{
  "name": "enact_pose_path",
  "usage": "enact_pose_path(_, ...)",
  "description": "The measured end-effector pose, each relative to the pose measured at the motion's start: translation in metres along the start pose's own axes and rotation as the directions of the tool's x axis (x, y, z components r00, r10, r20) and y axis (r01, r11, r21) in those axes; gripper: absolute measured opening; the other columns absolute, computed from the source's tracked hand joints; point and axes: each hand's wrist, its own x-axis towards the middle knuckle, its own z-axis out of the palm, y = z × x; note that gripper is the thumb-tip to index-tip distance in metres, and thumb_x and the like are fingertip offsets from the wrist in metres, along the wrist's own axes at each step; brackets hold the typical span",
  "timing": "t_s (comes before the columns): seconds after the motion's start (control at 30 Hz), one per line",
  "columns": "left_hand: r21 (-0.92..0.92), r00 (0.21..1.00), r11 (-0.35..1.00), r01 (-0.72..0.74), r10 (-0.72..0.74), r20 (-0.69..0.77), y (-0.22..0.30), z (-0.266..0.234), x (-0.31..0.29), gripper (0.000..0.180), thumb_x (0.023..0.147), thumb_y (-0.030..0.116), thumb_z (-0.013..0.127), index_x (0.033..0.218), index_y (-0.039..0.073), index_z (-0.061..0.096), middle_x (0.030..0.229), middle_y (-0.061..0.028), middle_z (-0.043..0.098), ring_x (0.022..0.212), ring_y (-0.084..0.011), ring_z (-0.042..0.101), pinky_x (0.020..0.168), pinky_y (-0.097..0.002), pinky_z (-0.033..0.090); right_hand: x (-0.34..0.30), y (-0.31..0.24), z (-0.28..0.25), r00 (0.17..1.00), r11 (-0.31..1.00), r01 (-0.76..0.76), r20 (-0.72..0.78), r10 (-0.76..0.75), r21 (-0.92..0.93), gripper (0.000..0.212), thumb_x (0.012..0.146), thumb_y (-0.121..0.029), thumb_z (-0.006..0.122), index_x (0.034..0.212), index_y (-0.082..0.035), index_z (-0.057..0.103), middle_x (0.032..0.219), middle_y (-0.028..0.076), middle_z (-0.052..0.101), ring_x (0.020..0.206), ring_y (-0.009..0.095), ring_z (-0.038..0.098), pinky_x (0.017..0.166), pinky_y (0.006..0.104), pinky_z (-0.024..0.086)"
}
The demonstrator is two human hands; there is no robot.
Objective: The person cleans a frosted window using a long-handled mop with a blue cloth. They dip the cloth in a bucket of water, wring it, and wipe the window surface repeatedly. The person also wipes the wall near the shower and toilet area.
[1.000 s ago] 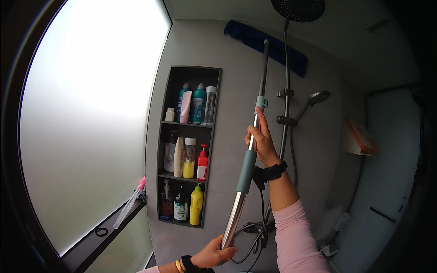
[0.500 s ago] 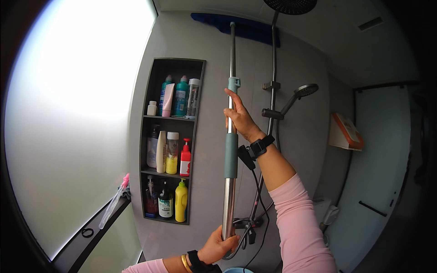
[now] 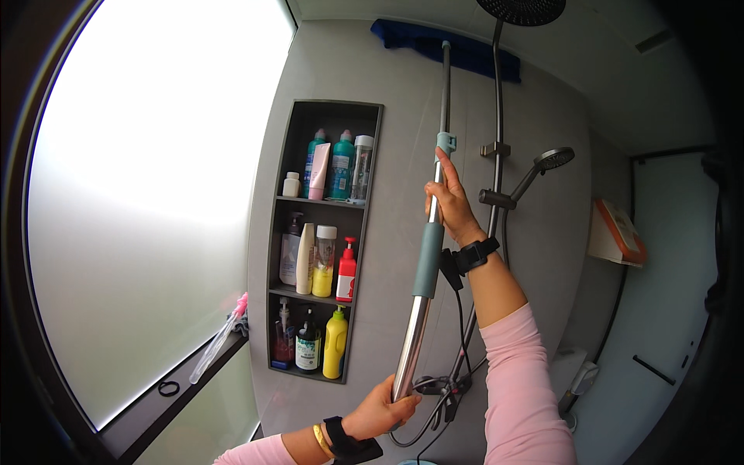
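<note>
I hold a flat mop with both hands. Its telescopic steel pole [image 3: 411,341] slants up the grey wall, with a grey-green grip sleeve [image 3: 428,260] midway. At the top, the dark blue mop head [image 3: 418,39] lies across the wall just under the ceiling, passing beside the shower pipe. My left hand [image 3: 381,408] is wrapped round the pole's lower end. Higher up, my right hand [image 3: 452,203] grips the steel between the sleeve and the pale green clamp [image 3: 445,142], its index finger stretched up along the pole.
Left of the pole, a wall niche [image 3: 378,155] holds several bottles. A hand shower [image 3: 555,159] juts out to the right, under an overhead shower [image 3: 523,9]. A pink-handled clear tool [image 3: 217,346] and a black ring [image 3: 168,388] lie on the window ledge. Hoses hang behind the pole.
The whole view has shifted, so the wall appears further right. The mop head has moved slightly right along the wall, and the pole leans more to the right. Both hands keep their hold.
</note>
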Motion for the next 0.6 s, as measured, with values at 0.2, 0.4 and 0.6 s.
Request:
enact_pose_path(0.2, 0.038, 0.970, 0.974, 0.221, -0.216, -0.110, -0.075, -0.057, -0.084, 0.018, 0.093, 0.011, 0.062, 0.084, 0.007, 0.047, 0.067, -0.0012, 0.052, 0.060, -0.0097, 0.049, 0.055, -0.0263, 0.039, -0.094, 0.055, 0.074, 0.995, 0.999, -0.034, 0.095, 0.033, 0.009, 0.063, 0.093, -0.013, 0.049, 0.150, -0.019, 0.024, 0.082, -0.003, 0.045, 0.069, 0.005, 0.047, 0.068, 0.0225, 0.046)
enact_pose_path(0.4, -0.025, 0.859, 0.959, 0.282, -0.264, -0.439, -0.140, -0.065, -0.206, 0.020, 0.089, 0.017, 0.069, 0.072, 0.009, 0.061, 0.062, 0.0078, 0.050, 0.054, -0.0041, 0.044, 0.046, -0.0242, 0.034, -0.214, 0.085, 0.176, 0.976, 0.966, -0.151, 0.186, 0.112, 0.211, 0.060, 0.095, -0.010, 0.052, 0.149, -0.015, 0.024, 0.088, 0.000, 0.046, 0.072, 0.006, 0.049, 0.072, 0.0229, 0.047)
enact_pose_path(0.6, 0.025, 0.789, 0.911, 0.412, -0.343, -0.509, -0.102, -0.076, -0.234, 0.026, 0.088, 0.016, 0.071, 0.071, 0.007, 0.052, 0.060, 0.0015, 0.051, 0.052, -0.0079, 0.046, 0.047, -0.0259, 0.036, -0.198, 0.074, 0.210, 0.980, 0.963, -0.135, 0.173, 0.096, 0.233, 0.058, 0.094, -0.011, 0.053, 0.147, -0.013, 0.027, 0.087, -0.001, 0.046, 0.073, 0.006, 0.049, 0.071, 0.0225, 0.047)
